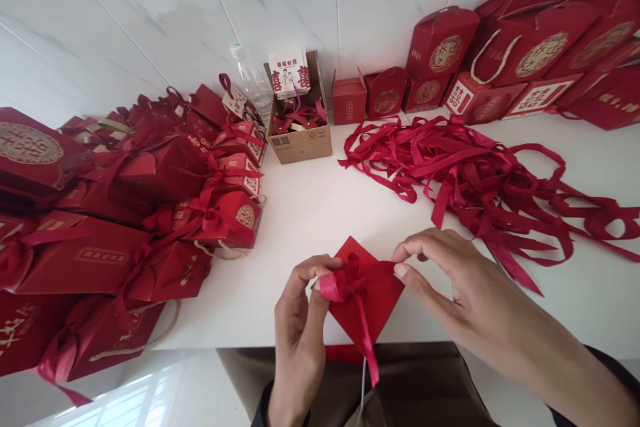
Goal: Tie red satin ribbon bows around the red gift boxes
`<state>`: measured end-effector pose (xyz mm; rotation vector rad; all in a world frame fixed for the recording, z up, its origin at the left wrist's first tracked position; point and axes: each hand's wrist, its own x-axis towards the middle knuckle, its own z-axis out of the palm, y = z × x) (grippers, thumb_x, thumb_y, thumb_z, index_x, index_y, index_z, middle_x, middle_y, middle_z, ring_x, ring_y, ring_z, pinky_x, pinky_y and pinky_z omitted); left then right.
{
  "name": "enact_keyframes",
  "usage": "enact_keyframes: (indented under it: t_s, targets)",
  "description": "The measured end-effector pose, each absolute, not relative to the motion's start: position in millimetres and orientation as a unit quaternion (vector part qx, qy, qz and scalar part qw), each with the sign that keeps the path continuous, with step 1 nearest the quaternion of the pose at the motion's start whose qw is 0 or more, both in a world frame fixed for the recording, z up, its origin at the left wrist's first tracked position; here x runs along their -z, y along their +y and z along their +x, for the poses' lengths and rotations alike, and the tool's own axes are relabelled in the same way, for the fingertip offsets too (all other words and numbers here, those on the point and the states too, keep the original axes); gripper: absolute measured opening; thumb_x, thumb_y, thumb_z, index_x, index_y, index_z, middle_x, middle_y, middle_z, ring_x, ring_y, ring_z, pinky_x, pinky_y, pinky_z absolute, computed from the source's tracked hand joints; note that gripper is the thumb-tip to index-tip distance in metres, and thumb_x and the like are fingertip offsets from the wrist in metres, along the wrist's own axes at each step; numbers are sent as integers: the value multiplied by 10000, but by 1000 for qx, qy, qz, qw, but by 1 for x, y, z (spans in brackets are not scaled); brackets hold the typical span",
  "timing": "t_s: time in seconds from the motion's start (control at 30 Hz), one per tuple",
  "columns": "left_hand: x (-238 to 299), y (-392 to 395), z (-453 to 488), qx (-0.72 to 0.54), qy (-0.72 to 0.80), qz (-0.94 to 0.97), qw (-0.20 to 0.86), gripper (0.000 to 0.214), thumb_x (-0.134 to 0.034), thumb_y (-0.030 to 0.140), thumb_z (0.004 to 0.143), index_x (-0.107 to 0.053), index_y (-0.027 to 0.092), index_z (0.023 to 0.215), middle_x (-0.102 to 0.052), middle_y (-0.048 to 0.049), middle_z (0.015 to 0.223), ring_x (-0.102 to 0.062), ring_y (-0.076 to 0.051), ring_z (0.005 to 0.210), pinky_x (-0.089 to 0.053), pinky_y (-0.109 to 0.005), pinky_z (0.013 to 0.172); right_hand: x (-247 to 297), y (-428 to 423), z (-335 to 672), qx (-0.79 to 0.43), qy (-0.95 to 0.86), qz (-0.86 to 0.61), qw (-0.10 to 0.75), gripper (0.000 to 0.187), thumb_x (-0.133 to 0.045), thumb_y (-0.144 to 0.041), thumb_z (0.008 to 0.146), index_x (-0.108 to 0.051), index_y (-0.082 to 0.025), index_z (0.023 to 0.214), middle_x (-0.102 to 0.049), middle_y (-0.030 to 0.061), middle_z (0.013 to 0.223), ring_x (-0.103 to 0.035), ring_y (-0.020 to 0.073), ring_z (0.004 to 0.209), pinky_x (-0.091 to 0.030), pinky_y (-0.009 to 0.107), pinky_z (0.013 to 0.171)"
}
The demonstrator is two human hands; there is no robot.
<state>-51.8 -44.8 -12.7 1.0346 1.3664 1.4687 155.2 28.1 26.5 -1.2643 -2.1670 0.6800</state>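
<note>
A small red gift box point(354, 328) sits at the front edge of the white table, turned so that a corner points at me. Across its top lies a red ribbon point(356, 283) looped into a bow, with one tail hanging down over the near corner. My left hand point(304, 320) pinches the bow's left loop between thumb and fingers. At the box's right corner, my right hand point(440, 280) pinches the other side of the ribbon between thumb and index finger. The box's lower sides are hidden from this angle.
Piled red gift boxes point(95, 250) with bows fill the left side. A large tangle of loose ribbons point(450, 160) lies at right. Along the wall stand a cardboard box point(303, 147) of tags, a plastic bottle point(253, 80) and more red boxes point(443, 43).
</note>
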Motion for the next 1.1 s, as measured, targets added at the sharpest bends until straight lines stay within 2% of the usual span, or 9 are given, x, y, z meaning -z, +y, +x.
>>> enact_keyframes:
  t_s: [0.17, 0.27, 0.37, 0.5, 0.67, 0.9, 0.97, 1.03, 1.1]
  targets:
    - [13, -51, -51, -610, 495, 434, 441, 247, -546, 429, 1014, -679, 305, 1181, -653, -42, 1347, -553, -259, 1337, -482, -346, 1064, -31, 38, 134, -278, -815, -426, 278, 241, -525, -363, 1063, -626, -264, 1258, -646, 81, 1180, -604, 278, 1126, -535, 454, 924]
    - [12, -55, -50, -573, 546, 478, 381, 201, -606, 409, 996, -669, 311, 1160, -609, -43, 1375, -527, -258, 1348, -471, -357, 1065, -33, 41, 121, -314, -825, -386, 269, 128, -591, -273, 1019, -672, -246, 1116, -632, 71, 1097, -600, 268, 1082, -519, 451, 942]
    - [12, -56, -48, -524, 611, 492, 332, 37, -646, 307, 988, -670, 279, 982, -623, -36, 1290, -572, -234, 1259, -459, -361, 1040, -37, 40, 119, -373, -798, -378, 284, 105, -557, -226, 1026, -624, -250, 947, -639, 22, 1006, -614, 203, 948, -524, 340, 831]
    - [13, -55, -48, -519, 622, 492, 320, 78, -649, 293, 991, -654, 270, 917, -638, -27, 1229, -596, -224, 1208, -456, -366, 1018, -43, 36, 128, -474, -751, -369, 276, 117, -532, -321, 1063, -584, -273, 969, -650, -47, 870, -488, 132, 609, -423, 255, 540]
    - [11, -52, -48, -509, 625, 504, 311, 76, -620, 282, 1010, -652, 280, 942, -653, -5, 1203, -603, -185, 1183, -461, -318, 988, -41, 41, 131, -573, -715, -319, 242, 175, -492, -359, 1092, -546, -259, 959, -681, -46, 828, -563, 122, 657, -386, 243, 537]
    - [10, -50, -45, -534, 639, 498, 242, 87, -595, 249, 1021, -597, 279, 940, -687, 9, 1074, -604, -159, 1153, -465, -283, 973, -37, 45, 131, -515, -725, -399, 224, 234, -472, -429, 1087, -545, -257, 946, -593, -49, 729, -559, 136, 643, -421, 247, 560]
    - [11, -52, -49, -530, 626, 500, 279, 37, -602, 275, 1019, -625, 294, 1042, -688, -11, 1177, -599, -177, 1214, -474, -295, 988, -38, 42, 136, -466, -729, -439, 240, 251, -491, -511, 1071, -590, -280, 1079, -566, -48, 726, -568, 151, 648, -446, 252, 561]
    - [13, -56, -54, -549, 605, 489, 307, 186, -591, 302, 1024, -610, 317, 1208, -664, -37, 1314, -582, -201, 1291, -478, -319, 1020, -39, 38, 144, -404, -728, -484, 269, 322, -513, -572, 1051, -578, -308, 1223, -557, -43, 756, -576, 160, 652, -468, 255, 557]
    - [14, -59, -60, -579, 587, 479, 302, 250, -554, 323, 1038, -587, 329, 1286, -651, -50, 1360, -571, -217, 1326, -473, -339, 1044, -37, 34, 151, -354, -744, -496, 274, 326, -544, -586, 1033, -581, -317, 1213, -582, -25, 841, -584, 161, 671, -484, 257, 558]
